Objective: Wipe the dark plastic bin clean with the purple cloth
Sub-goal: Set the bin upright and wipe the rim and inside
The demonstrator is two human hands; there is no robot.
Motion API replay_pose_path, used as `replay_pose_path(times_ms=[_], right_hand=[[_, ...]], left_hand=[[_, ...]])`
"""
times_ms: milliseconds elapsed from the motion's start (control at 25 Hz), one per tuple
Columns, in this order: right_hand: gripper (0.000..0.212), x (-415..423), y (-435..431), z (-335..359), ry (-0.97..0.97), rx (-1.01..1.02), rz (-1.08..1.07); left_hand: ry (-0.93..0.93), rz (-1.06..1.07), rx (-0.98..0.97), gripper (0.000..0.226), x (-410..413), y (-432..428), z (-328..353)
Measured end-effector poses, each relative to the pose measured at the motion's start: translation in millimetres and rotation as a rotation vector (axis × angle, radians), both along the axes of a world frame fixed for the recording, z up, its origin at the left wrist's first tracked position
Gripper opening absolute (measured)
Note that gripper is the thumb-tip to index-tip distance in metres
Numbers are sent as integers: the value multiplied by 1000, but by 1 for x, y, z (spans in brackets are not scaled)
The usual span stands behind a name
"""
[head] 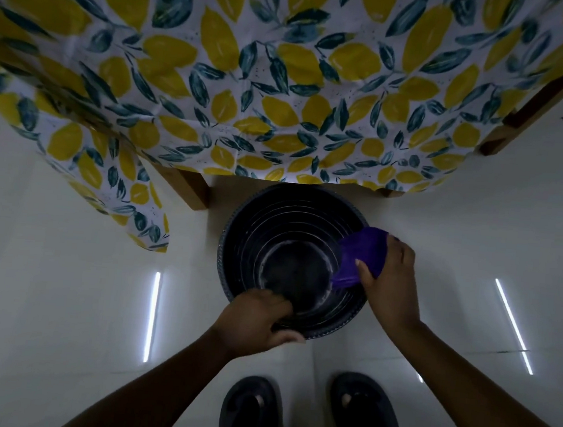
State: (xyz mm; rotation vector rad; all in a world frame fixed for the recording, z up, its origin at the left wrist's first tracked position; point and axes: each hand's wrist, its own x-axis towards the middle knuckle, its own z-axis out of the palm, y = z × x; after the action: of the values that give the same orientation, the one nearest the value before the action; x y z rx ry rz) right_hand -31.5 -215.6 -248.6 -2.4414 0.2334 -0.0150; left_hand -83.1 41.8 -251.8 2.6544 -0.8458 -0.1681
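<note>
A round dark plastic bin [272,219] stands upright on the white floor, seen from above, with pale ring marks down its inner wall. My left hand [256,317] grips its near rim, fingers inside and thumb outside. My right hand [388,285] holds the purple cloth [362,252] pressed against the inner wall at the bin's right side, just below the rim. The bottom of the bin is bare and smudged.
A wooden table draped in a lemon-print cloth [250,90] overhangs just behind the bin, with a wooden leg [189,187] to its left. My two feet in dark slippers [308,419] stand right before the bin. Glossy white tile floor [59,295] surrounds it.
</note>
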Motion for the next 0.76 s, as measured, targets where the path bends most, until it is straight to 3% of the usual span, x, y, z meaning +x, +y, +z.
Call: replay_pose_path(times_ms=[80,240,520,640,760], right_hand=[[72,6,2,2,62,61,-27],[60,15,5,0,74,-1,13],[47,24,14,-1,149,-81,-13],[55,33,12,4,191,-298,3],[52,41,9,15,43,-415,40]], left_hand=[[-43,80,18,42,7,8,4],[-40,187,84,43,19,32,4],[78,279,224,76,23,27,1],[102,327,247,77,32,23,-2],[127,370,217,70,38,21,2]])
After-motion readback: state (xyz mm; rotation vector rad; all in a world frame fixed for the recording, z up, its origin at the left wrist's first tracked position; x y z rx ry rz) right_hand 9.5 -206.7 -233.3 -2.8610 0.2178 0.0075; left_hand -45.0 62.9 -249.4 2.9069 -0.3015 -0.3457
